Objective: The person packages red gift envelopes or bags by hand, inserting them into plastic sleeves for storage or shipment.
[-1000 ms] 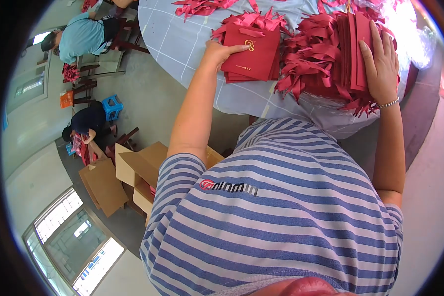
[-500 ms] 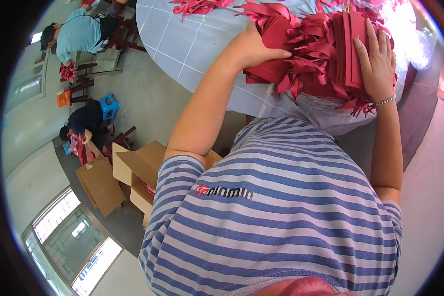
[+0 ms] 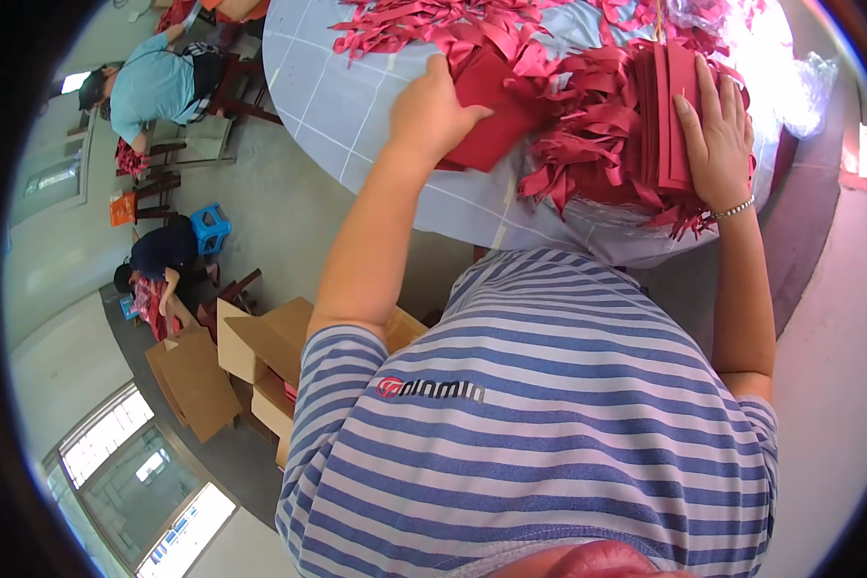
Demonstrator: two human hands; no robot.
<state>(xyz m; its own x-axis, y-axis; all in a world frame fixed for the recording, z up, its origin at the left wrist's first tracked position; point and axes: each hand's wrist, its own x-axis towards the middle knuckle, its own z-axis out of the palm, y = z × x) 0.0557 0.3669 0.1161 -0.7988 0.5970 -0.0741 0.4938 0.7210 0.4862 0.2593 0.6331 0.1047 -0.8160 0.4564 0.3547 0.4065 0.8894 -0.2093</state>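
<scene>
My left hand (image 3: pixel 428 108) grips some flat red ribbon-handled bags (image 3: pixel 499 114) over the table's near left part, thumb on top and fingertips hidden. My right hand (image 3: pixel 721 144) lies with stretched fingers flat against the outer face of a packed row of red bags (image 3: pixel 657 116), which stand on edge. Red ribbon handles (image 3: pixel 580 135) bunch up on the row's left side, between the two hands. Clear plastic wrap (image 3: pixel 612 220) shows beneath the row's near side.
The round table has a grey checked cloth (image 3: pixel 323 87). More red ribbons (image 3: pixel 395 27) lie at its far side, with clear plastic (image 3: pixel 807 96) at the right. Open cardboard boxes (image 3: pixel 277 337) stand below left. Two people (image 3: pixel 154 87) work beyond, near a blue stool (image 3: pixel 210 229).
My left hand has moved left, away from the row, carrying red bags with it, so a gap has opened between them. My right hand stays against the row.
</scene>
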